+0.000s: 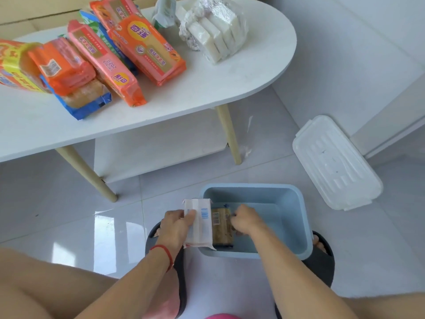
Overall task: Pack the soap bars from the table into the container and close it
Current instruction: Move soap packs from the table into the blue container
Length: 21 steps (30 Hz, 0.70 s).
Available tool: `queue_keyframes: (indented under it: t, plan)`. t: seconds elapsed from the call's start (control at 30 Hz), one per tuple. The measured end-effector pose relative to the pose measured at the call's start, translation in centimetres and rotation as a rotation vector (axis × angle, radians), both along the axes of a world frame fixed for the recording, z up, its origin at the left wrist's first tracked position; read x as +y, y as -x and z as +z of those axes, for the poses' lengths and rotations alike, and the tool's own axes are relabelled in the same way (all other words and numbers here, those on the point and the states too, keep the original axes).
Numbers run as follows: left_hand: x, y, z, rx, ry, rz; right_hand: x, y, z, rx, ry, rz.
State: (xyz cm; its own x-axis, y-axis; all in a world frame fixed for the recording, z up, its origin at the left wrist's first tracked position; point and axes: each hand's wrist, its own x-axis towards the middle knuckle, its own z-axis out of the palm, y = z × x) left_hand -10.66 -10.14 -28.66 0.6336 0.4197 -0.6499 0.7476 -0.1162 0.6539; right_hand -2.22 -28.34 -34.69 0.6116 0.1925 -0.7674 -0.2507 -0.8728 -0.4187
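With the left hand [177, 223] clamping a white soap pack [199, 223] and the right hand [245, 221] pinching a brown bar [222, 226], both packs could jam crookedly at the blue container [296, 196]'s left wall.

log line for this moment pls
left hand: holds white soap pack | right hand: on brown soap bar in blue container | lid: off, on floor

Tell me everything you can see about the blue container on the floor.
The blue container is a rectangular, plastic-looking bin with rounded corners, standing open and upright on the pale tiled floor between the person's feet. Its white lid lies apart on the floor. Inside, the right hand sets a brown soap bar along its left wall.
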Motion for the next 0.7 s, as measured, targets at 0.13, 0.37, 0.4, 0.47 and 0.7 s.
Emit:
queue_keyframes:
  t: [0.13,0.37,0.4,0.47,0.7]
  plan:
    - [-2.5,-0.7,0.3,-0.04,-0.215,-0.159,-2.0,-0.1,5.5,0.276,-0.545,-0.21]
    - [-4.5,-1.0,0.6,-0.108,-0.457,-0.371,-6.6,-0.3,3.8,0.113,-0.335,-0.205]
    - [-4.0,-0.9,0.3,-0.077,-0.479,-0.361,-7.2,-0.5,2.7,0.114,-0.25,-0.194]
    - [-3.4,-0.7,-0.2,-0.013,-0.393,-0.352,-7.6,-0.5,0.4,0.106,-0.099,-0.188]
    - [-3.3,-0.1,0.5,-0.015,-0.22,-0.343,-3.3,1.1,-3.0,-0.005,0.113,-0.058]
